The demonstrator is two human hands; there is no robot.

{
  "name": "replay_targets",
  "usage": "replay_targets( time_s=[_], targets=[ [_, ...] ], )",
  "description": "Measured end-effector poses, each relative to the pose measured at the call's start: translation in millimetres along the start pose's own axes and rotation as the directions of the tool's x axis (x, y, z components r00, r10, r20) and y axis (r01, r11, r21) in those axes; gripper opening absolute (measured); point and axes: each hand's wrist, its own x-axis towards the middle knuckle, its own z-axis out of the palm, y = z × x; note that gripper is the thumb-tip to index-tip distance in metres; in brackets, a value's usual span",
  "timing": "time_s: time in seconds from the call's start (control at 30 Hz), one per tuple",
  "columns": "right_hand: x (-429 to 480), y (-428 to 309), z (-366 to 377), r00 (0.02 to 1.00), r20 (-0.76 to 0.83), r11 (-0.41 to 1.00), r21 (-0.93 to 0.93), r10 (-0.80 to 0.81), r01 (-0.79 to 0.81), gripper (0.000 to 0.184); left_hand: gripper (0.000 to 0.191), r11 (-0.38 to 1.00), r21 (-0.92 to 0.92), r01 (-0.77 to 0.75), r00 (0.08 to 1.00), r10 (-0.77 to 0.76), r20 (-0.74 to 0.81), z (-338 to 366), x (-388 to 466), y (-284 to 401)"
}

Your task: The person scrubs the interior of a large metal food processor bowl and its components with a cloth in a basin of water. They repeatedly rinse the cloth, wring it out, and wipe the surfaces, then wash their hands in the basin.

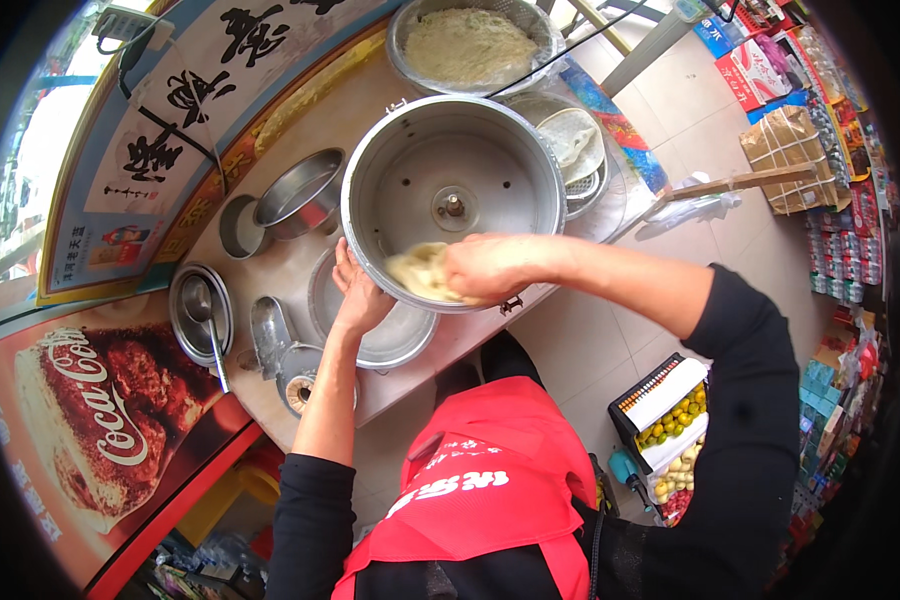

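A deep round metal drum (pixel 487 180) stands before me, with a threaded spindle (pixel 454 204) in the middle of its floor and small holes around it. My left hand (pixel 364 296) grips its near left rim, some fingers against the outer wall. Inside, by the near wall, my right hand (pixel 487 271) is closed on a crumpled pale yellow cloth (pixel 420 271). The cloth is blurred and touches or nearly touches the metal. Partly beneath the drum and my left hand lies a wide shallow metal pan (pixel 401 341).
Behind the drum sits a perforated bowl of pale crumbly food (pixel 472 49). To the left are a metal basin (pixel 300 195), a round metal tin (pixel 241 229), a metal scoop (pixel 271 330) and a ladle (pixel 214 330) on stacked lids. A wooden stick (pixel 742 181) juts out at right.
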Motion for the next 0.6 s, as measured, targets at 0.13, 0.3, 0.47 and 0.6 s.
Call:
replay_targets(
  time_s=[0.13,0.3,0.47,0.6],
  targets=[
    [14.3,34.8,-29.6,0.959,-0.102,0.652,-0.714,0.264,-0.255,0.034,0.070,0.998,0.054,-0.031,0.998,0.034,-0.043,-7.6,-3.3,10.6],
    [83.3,55.7,-65.2,0.670,-0.191,0.283,-0.959,-0.717,0.029,0.025,0.070,0.998,0.056,0.000,1.000,-0.001,0.009,-7.9,-4.9,10.6],
    [133.0,61.2,-76.7,0.444,0.287,-0.118,-0.921,-0.849,0.371,0.025,0.066,1.000,-0.003,0.004,0.992,-0.004,0.125,-6.0,-3.8,-7.0],
    [125.8,76.9,-59.1,0.724,-0.154,0.241,-0.970,-0.672,0.017,0.025,0.050,1.000,-0.011,-0.030,0.996,0.030,0.086,-4.8,-5.5,-10.4]
  ],
)
